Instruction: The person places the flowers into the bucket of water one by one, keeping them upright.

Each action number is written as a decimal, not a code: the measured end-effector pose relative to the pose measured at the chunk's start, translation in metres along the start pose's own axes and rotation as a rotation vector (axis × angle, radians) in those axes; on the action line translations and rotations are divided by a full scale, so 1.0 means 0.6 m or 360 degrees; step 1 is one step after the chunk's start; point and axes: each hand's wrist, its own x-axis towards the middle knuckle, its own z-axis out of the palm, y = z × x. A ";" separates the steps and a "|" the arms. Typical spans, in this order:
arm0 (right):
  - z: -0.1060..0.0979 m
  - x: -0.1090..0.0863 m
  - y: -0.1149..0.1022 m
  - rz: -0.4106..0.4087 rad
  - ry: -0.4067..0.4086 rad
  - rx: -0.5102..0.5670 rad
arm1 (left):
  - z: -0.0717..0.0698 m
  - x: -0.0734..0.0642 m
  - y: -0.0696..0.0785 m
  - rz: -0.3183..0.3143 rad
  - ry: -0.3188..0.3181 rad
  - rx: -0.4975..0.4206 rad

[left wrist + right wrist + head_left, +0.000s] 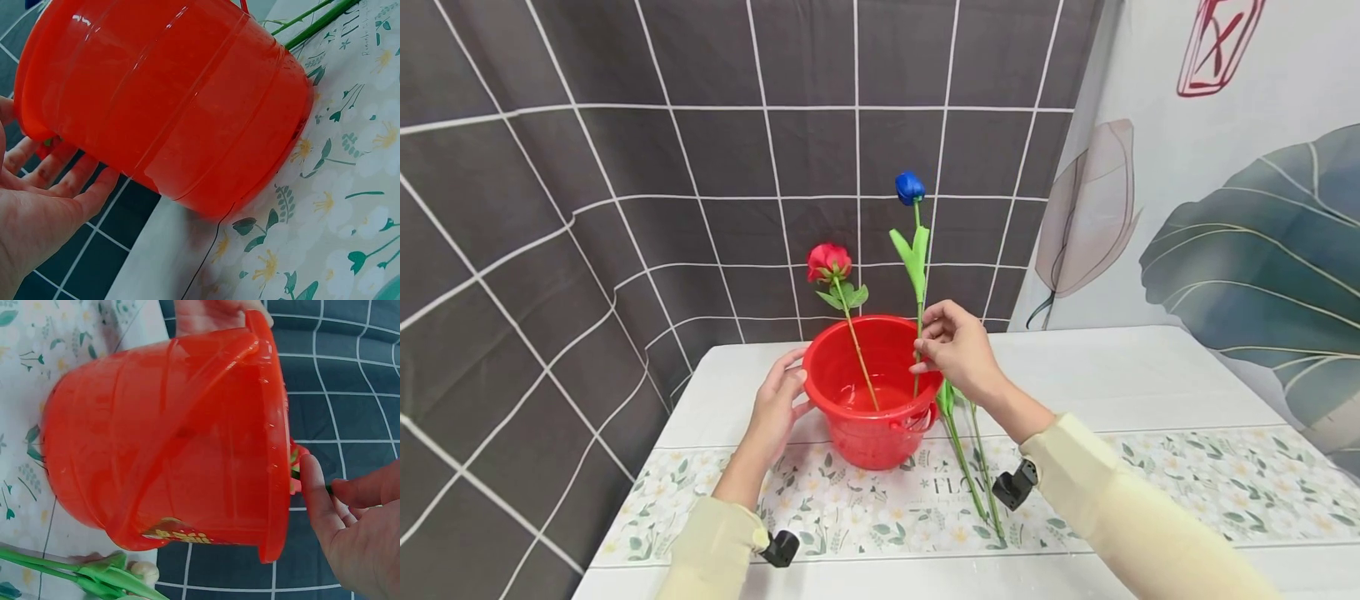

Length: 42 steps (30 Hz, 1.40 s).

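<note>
A red bucket stands on the table, its mouth tilted into the head view. My left hand rests against its left side at the rim, fingers spread and nearly straight along the wall in the left wrist view. Inside leans a red rose, its stem crossing the bucket's mouth. Thumb and fingers of my right hand pinch the green stem of a blue tulip over the right rim. The tulip is upright with its lower stem inside the bucket. In the right wrist view that pinch shows beside the rim.
Green flower stems lie on the table right of the bucket, their tops partly hidden by my right hand and the bucket. A floral-printed strip runs across the white table. Behind hangs a dark grid-patterned cloth.
</note>
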 end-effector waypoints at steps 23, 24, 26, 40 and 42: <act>0.017 -0.007 -0.003 0.0096 -0.0328 -0.0404 | 0.002 -0.002 -0.001 0.0011 -0.0007 0.0025; 0.016 -0.008 -0.003 0.0090 -0.0305 -0.0401 | 0.002 -0.002 -0.001 0.0011 -0.0008 0.0023; 0.012 -0.010 -0.004 0.0065 -0.0237 -0.0398 | 0.001 -0.002 -0.001 0.0011 -0.0011 0.0019; -0.064 -0.023 0.014 -0.0081 0.0266 -0.0561 | 0.000 0.000 -0.002 -0.0011 -0.0015 0.0020; -0.072 -0.027 0.019 -0.0066 0.0292 -0.0587 | 0.001 0.000 -0.003 -0.0015 -0.0012 0.0009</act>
